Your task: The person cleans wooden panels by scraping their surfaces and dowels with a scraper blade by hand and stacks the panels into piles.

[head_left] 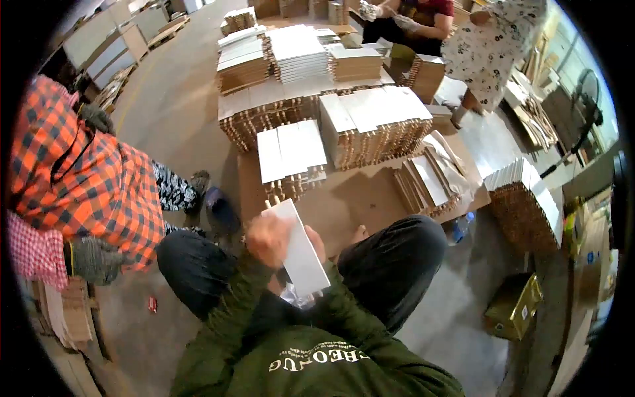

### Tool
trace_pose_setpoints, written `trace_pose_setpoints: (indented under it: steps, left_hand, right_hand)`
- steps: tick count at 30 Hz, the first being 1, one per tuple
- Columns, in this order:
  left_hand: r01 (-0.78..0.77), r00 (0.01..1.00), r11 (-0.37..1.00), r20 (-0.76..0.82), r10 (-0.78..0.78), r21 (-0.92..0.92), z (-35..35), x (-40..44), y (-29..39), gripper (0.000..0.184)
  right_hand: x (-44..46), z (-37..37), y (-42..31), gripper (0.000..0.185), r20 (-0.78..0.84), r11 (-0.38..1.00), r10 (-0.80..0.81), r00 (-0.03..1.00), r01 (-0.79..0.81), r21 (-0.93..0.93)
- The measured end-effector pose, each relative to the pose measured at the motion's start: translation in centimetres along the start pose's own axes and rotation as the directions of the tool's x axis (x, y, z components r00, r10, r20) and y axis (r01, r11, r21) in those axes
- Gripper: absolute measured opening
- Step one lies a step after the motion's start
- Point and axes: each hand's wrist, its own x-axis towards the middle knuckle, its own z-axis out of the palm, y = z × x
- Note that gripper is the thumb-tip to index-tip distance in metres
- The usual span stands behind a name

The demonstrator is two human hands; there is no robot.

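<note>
A narrow white panel (301, 248) is tilted over my lap, with small wooden pegs sticking out near its ends. My left hand (268, 241), slightly blurred, is closed at the panel's left edge. Partly hidden behind the panel, my right hand (316, 243) holds it from the right side. Just beyond my hands, a short stack of white panels (291, 152) with pegs along the near side lies on the brown board surface (344, 198). A crumpled clear plastic piece (294, 296) shows below the panel.
Taller panel stacks (377, 109) stand behind, and loose brown strips (423, 182) lie right. A person in an orange checked shirt (99, 172) is close on my left; others are at the far right. A bottle (463, 227) and a gold box (514, 308) are on the floor.
</note>
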Motion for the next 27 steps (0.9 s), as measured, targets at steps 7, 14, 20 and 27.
trace_pose_setpoints:
  steps: [7, 14, 20, 27]
  left_hand:
    - [-0.004, 0.982, 0.897, 0.165, 0.086, -0.442, -0.2, -6.5, 4.1, 0.018]
    - [0.092, 0.993, 0.986, -0.064, -0.102, -0.136, -1.4, 0.6, -2.4, 0.017]
    - [-0.010, 0.985, 0.841, 0.137, 0.100, -0.540, -0.3, -5.5, 3.3, 0.014]
    - [0.078, 0.994, 0.984, -0.063, -0.089, -0.160, -1.0, 0.1, -4.0, 0.015]
  right_hand:
    - [0.4, 1.4, 0.7, 0.056, -0.201, 0.988, -0.151, 0.968, 0.153, -0.006]
    - [0.4, 0.7, 1.7, 0.036, 0.026, 0.989, -0.096, 0.995, 0.092, 0.118]
    - [1.5, 2.3, 2.3, 0.052, -0.297, 0.853, -0.496, 0.816, 0.394, -0.341]
    - [0.6, 1.9, 2.3, 0.038, -0.179, 0.980, -0.179, 0.967, 0.159, -0.122]
